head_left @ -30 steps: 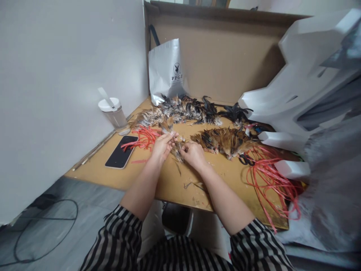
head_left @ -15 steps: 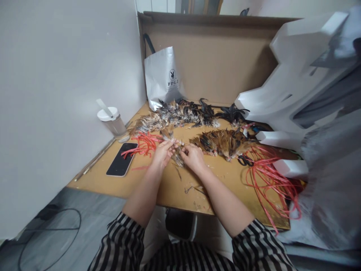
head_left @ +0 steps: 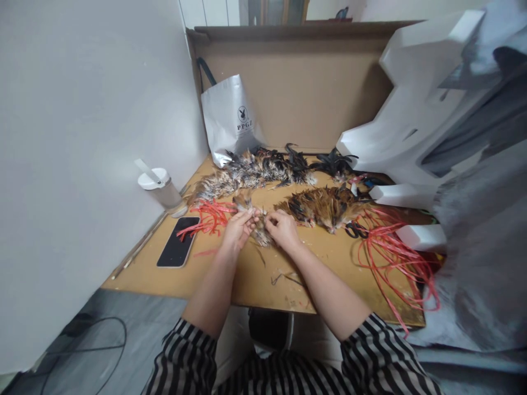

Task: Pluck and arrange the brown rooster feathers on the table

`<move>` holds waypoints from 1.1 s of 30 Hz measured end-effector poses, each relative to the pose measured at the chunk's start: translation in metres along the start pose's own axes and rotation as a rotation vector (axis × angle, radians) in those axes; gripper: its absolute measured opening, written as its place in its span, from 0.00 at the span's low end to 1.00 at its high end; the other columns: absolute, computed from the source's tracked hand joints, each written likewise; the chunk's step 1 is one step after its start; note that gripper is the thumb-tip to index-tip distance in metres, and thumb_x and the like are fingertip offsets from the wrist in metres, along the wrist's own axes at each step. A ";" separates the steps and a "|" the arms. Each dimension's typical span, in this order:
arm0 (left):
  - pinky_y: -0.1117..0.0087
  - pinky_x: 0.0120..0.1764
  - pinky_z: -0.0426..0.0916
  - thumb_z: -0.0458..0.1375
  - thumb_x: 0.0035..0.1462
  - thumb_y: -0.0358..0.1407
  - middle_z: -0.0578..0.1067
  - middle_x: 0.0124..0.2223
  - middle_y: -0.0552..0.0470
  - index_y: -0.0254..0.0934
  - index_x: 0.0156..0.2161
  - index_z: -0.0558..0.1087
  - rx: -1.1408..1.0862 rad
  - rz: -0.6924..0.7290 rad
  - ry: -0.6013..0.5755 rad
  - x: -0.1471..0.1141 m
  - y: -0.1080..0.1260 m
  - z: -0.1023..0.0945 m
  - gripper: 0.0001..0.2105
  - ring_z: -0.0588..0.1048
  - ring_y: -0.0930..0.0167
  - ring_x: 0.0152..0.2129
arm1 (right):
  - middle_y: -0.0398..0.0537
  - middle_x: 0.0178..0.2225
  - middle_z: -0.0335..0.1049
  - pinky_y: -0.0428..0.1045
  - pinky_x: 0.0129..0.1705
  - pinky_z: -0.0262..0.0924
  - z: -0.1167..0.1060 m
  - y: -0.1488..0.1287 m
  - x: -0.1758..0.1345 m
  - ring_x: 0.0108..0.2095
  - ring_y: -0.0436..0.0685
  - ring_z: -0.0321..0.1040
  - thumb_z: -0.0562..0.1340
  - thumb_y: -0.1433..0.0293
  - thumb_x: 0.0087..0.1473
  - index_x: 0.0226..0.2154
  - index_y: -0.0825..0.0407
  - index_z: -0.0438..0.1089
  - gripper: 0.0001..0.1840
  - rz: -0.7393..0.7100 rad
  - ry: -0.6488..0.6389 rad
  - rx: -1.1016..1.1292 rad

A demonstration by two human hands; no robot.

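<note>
My left hand (head_left: 239, 227) is closed in a pinch around a small bunch of brown feathers (head_left: 242, 201), whose fluffy ends stick up beyond my fingers. Close on its right, my right hand (head_left: 283, 227) has its fingertips pressed together; what they grip is too small to make out. Between and below the two hands, a loose pile of greyish-brown feathers (head_left: 262, 236) lies on the wooden table (head_left: 247, 285). A bundle of red plastic strips (head_left: 212, 215) is just left of my left hand. Beyond my right hand is a thick row of brown feather bunches (head_left: 325, 206).
Mottled feather bunches (head_left: 263, 167) line the back, before a silver bag (head_left: 228, 115). At left are a phone (head_left: 177, 244) and a lidded cup (head_left: 162, 189). Black-handled scissors (head_left: 356, 229), long red strips (head_left: 391, 258) and white foam (head_left: 424, 238) occupy the right side.
The view has shifted slightly. Both hands stay close together over the feathers, with only small finger movements. The things on the table have not moved.
</note>
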State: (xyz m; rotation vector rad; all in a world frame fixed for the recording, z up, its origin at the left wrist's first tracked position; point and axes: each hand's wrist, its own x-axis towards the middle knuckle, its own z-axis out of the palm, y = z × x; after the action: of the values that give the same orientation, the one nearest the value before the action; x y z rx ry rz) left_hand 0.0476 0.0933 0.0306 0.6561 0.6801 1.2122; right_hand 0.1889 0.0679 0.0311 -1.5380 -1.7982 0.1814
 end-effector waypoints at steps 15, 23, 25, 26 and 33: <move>0.81 0.26 0.65 0.61 0.44 0.28 0.76 0.36 0.45 0.29 0.33 0.74 0.080 -0.060 -0.054 0.000 -0.002 0.000 0.07 0.74 0.77 0.27 | 0.49 0.30 0.61 0.52 0.43 0.43 -0.015 -0.007 -0.003 0.35 0.54 0.56 0.52 0.66 0.54 0.27 0.51 0.70 0.13 -0.295 0.072 -0.177; 0.79 0.30 0.66 0.63 0.41 0.29 0.76 0.35 0.46 0.30 0.31 0.75 0.073 -0.016 -0.039 0.002 -0.004 -0.003 0.08 0.73 0.77 0.28 | 0.46 0.27 0.65 0.48 0.34 0.53 -0.005 0.000 0.001 0.29 0.51 0.60 0.57 0.65 0.48 0.29 0.52 0.71 0.10 -0.025 0.071 0.384; 0.79 0.30 0.66 0.63 0.40 0.30 0.76 0.35 0.46 0.30 0.30 0.75 0.087 -0.006 -0.052 0.001 -0.004 -0.001 0.08 0.73 0.76 0.28 | 0.46 0.25 0.66 0.46 0.29 0.54 -0.005 0.003 0.004 0.25 0.50 0.60 0.58 0.62 0.46 0.26 0.53 0.70 0.12 0.135 0.044 0.631; 0.78 0.30 0.66 0.64 0.40 0.30 0.76 0.34 0.46 0.30 0.29 0.75 0.100 -0.003 -0.062 0.000 -0.004 0.000 0.08 0.73 0.76 0.28 | 0.45 0.23 0.66 0.46 0.27 0.53 -0.005 0.005 0.006 0.23 0.50 0.59 0.59 0.61 0.45 0.25 0.54 0.70 0.13 0.214 0.011 0.742; 0.78 0.31 0.65 0.64 0.39 0.33 0.77 0.33 0.45 0.30 0.29 0.75 0.206 0.014 -0.081 -0.004 -0.007 0.009 0.09 0.73 0.76 0.27 | 0.37 0.12 0.57 0.43 0.18 0.36 -0.003 0.010 0.006 0.14 0.42 0.43 0.66 0.61 0.35 0.22 0.56 0.70 0.14 0.444 -0.312 1.151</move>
State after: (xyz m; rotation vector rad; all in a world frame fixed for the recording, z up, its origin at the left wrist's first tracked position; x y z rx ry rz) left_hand 0.0575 0.0873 0.0315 0.8778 0.7392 1.1305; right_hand 0.1987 0.0745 0.0308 -1.0055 -1.1014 1.4465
